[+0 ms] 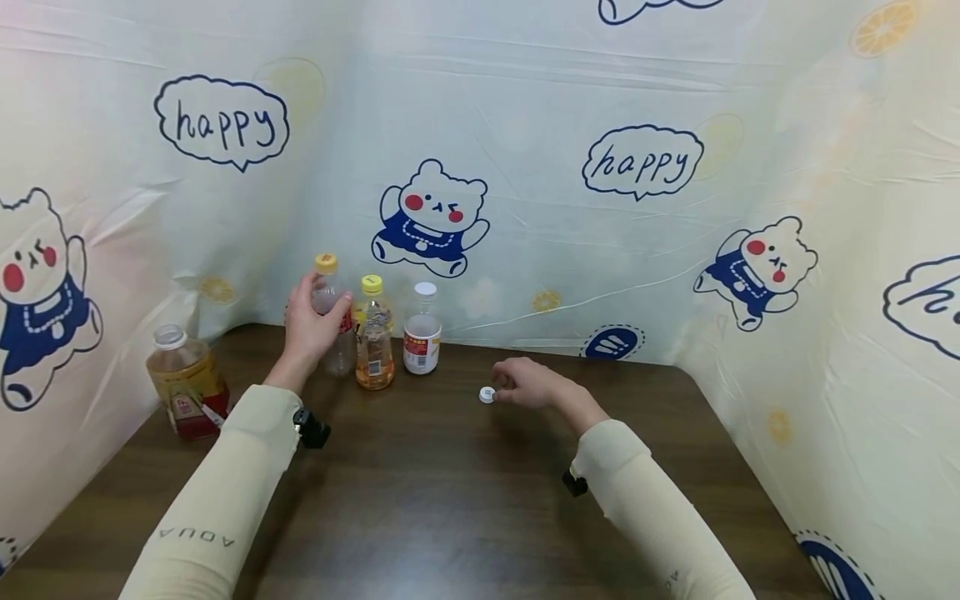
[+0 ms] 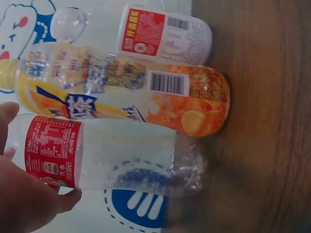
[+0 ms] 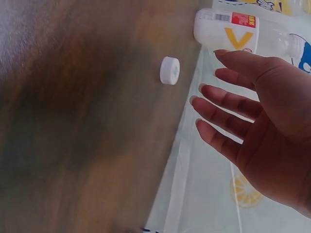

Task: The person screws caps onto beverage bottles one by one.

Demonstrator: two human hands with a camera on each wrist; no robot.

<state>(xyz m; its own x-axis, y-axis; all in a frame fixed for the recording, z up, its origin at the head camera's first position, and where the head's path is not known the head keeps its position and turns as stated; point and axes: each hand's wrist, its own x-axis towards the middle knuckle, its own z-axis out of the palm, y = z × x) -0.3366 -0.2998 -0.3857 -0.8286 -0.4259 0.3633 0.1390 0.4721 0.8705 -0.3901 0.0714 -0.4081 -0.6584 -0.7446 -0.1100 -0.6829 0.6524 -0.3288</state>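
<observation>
My left hand (image 1: 311,321) grips a clear plastic bottle (image 2: 126,158) with a red label and an orange-yellow cap. Thumb and fingers lie around its label in the left wrist view, and the bottle stands upright. Right beside it is a yellow-capped bottle (image 1: 374,350) with an orange-printed label. A white-labelled bottle (image 1: 422,343) with a white cap comes after that. Above the table, my right hand (image 3: 267,107) has its fingers loosely extended and holds nothing. Close to its fingertips a small white bottle cap (image 3: 169,71) lies on the table, apart from the hand in the right wrist view.
A larger bottle (image 1: 187,387) with a yellow and red label stands at the table's left edge. The dark wooden table (image 1: 420,508) is bordered by a printed curtain (image 1: 525,250) at the back and sides, close behind the bottles.
</observation>
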